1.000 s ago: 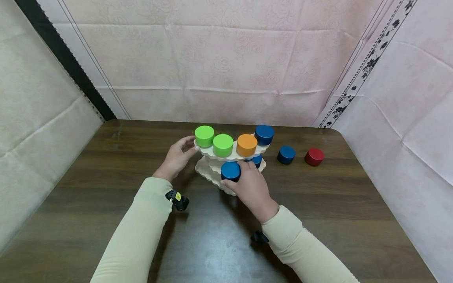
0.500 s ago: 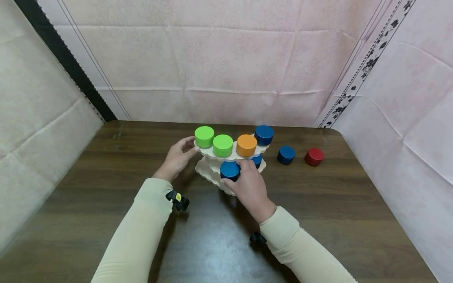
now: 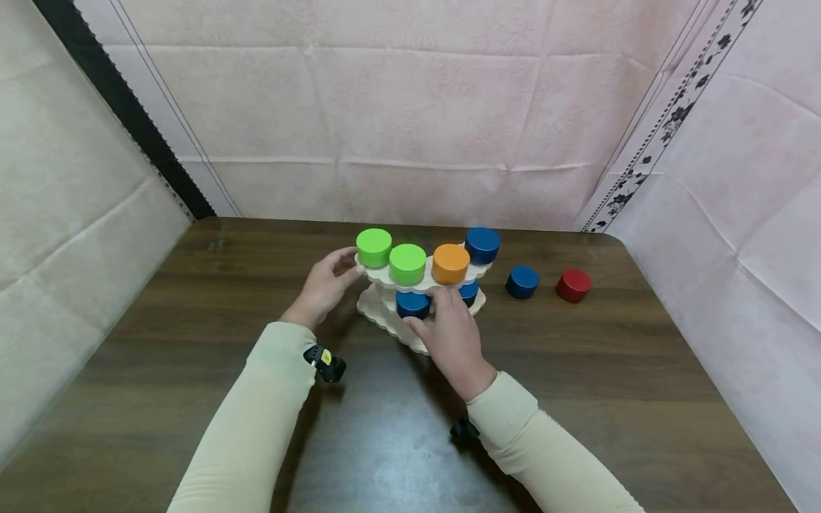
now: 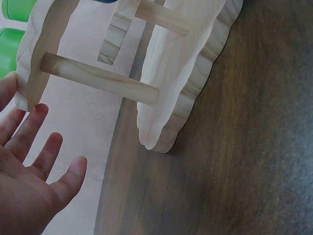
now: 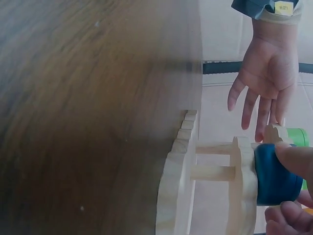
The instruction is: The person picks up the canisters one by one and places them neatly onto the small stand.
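A tiered wooden stand (image 3: 373, 311) with scalloped edges and round posts (image 4: 98, 77) stands on the table. My left hand (image 3: 321, 288) pinches the left end of its top tier between thumb and fingers, the other fingers spread below. With thumb and fingertips, my right hand (image 3: 454, 342) grips a blue cylinder (image 5: 278, 176) that sits against the middle tier (image 5: 243, 181), partly under the top one. Two green cylinders (image 3: 407, 263), an orange cylinder (image 3: 450, 263) and a dark blue cylinder (image 3: 482, 245) rest on the top tier. Another blue cylinder (image 3: 469, 292) shows below it, partly hidden.
To the right of the stand, a loose blue cylinder (image 3: 522, 282) and a red cylinder (image 3: 574, 285) lie on the brown wooden table (image 3: 577, 399). Pale cloth (image 3: 417, 107) hangs behind the table and along both sides.
My right hand has moved the blue cylinder slightly left and farther in, under the top tier's front edge. My left hand keeps its hold on the stand.
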### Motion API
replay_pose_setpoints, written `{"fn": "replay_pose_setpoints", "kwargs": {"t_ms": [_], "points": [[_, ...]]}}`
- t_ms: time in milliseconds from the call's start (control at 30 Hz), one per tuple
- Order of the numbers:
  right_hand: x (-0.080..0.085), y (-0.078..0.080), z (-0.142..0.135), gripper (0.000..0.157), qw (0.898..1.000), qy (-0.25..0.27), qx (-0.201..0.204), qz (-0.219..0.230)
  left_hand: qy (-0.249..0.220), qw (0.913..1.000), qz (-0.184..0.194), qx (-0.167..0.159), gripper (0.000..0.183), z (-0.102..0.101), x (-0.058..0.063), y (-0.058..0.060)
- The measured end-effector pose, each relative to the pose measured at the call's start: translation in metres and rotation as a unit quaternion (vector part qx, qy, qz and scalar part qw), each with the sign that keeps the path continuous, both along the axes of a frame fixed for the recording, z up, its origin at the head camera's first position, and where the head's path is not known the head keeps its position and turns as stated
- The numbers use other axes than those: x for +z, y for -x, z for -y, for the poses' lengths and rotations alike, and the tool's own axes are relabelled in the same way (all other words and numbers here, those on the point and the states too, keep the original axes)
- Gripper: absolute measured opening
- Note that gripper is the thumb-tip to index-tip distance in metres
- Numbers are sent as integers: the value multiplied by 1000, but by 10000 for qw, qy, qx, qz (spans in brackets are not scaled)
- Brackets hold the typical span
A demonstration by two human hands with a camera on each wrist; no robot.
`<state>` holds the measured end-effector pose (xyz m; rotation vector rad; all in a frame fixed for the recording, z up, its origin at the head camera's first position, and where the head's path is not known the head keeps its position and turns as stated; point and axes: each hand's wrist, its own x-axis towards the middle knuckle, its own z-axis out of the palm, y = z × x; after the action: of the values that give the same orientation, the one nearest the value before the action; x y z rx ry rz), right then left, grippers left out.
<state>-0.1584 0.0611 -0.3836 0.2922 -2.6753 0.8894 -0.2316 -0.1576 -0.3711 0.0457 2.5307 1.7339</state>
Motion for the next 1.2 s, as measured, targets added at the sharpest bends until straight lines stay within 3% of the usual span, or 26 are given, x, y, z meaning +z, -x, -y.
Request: {"fn": "replay_pose_setpoints", "kwargs": {"t_ms": [367,667,1200], "points": [[-1,0,1,44,9997,-42,-178,-187,48,10000,44,-37,52,-2,1,1],[-1,-4,-7,41,9993,-69,-37,-369,38,10000,17,5,52,-3,0,1],[19,-10,-45,46,9954,-582,117,-752,21,9998,174,34,52,0,2,-2]]}}
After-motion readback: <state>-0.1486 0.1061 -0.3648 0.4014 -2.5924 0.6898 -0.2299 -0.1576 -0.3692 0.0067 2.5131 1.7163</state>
